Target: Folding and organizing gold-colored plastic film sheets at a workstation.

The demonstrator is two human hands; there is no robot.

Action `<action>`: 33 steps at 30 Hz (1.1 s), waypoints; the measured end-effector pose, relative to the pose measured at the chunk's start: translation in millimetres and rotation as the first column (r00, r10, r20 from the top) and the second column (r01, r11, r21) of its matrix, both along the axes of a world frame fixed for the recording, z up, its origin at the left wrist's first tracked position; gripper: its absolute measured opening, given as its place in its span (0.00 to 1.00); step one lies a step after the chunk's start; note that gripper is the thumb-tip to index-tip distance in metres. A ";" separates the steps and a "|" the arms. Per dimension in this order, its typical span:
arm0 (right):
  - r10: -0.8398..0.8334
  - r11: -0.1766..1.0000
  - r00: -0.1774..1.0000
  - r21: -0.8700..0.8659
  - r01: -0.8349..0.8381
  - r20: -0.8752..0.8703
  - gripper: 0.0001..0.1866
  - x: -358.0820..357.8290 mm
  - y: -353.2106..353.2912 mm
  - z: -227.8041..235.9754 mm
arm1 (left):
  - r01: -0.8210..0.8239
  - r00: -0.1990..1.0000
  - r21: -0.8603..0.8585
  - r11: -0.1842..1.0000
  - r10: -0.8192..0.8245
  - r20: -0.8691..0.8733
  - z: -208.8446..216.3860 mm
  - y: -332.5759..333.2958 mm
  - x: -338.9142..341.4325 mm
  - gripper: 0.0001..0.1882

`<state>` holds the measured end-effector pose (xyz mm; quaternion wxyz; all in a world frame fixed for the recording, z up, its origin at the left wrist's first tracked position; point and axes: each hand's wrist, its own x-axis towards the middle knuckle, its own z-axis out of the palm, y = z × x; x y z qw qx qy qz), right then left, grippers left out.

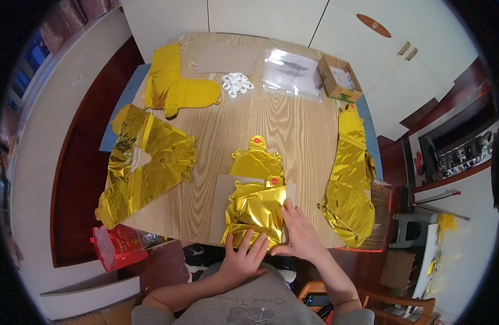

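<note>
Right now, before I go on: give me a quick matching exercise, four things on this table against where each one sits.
Things:
1. cardboard box
2. white rings
3. folded gold foil balloon
4. clear plastic sleeve

Places:
A. under both hands, at the near edge
B. far right corner of the table
C. far side, between the cardboard sheet and the plastic sleeve
D. far side, just left of the box

Pairs: 1-B, 2-C, 3-A, 4-D

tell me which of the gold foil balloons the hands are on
The folded gold balloon at the near table edge, on the cardboard sheet: left hand and right hand both press it. The other gold balloons lie untouched.
</note>
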<state>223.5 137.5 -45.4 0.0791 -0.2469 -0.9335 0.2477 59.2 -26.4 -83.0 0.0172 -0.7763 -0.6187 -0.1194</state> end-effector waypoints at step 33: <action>-0.117 0.985 0.982 0.111 0.134 -0.147 0.51 -19.6 55.9 -4.5 | 0.138 0.990 -0.118 0.983 -0.133 0.043 19.9 18.6 -25.2 0.41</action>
